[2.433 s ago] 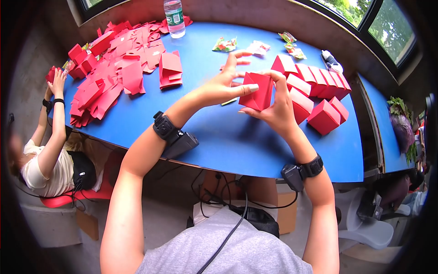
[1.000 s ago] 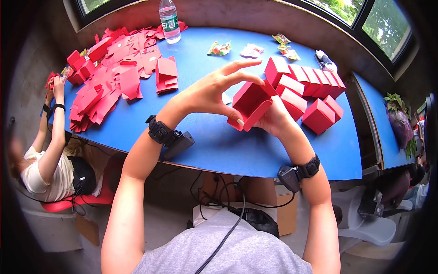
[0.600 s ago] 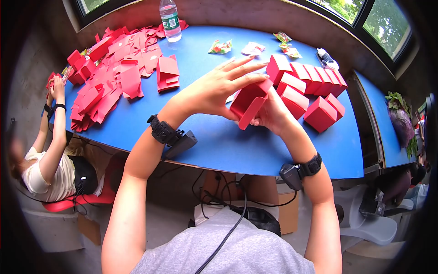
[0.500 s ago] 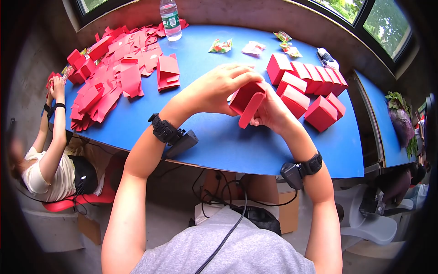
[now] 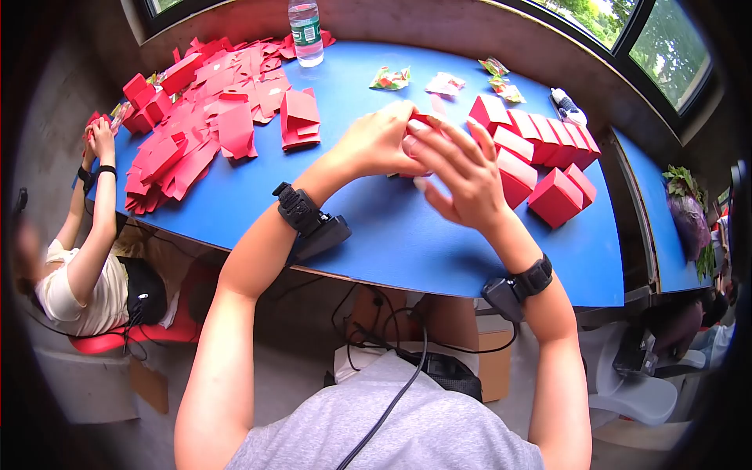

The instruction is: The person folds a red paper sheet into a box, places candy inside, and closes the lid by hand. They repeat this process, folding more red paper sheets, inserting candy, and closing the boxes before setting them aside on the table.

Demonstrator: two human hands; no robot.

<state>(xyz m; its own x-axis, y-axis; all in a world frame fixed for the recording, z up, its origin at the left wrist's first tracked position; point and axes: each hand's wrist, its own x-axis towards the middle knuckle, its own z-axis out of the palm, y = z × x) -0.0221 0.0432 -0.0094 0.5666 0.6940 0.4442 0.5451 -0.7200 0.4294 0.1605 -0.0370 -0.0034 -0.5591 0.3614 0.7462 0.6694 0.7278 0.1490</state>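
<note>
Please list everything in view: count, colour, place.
Held cardboard: one piece, red, between hands, mostly hidden.
Boxes: about ten, red, table's right; some left.
Cardboard pieces: many, red, table's left.
Bottle: one, clear, far edge.
Wrapped packets: several, multicoloured, far side.
Tables: two, blue, centre and right.
Leafy bundle: one, green and purple, right table.
Co-worker: one, cream top, left.
Windows: two, dark frames, top corners.
Cables: several, black, below table.
Wrist straps: two, black, person's wrists.
Left hand: one, bare, at cardboard.
Right hand: one, bare, nearby.

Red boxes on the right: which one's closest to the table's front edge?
The front box of the lower-right pair. Its partner box sits just behind it, and the other boxes there are farther back.
</note>
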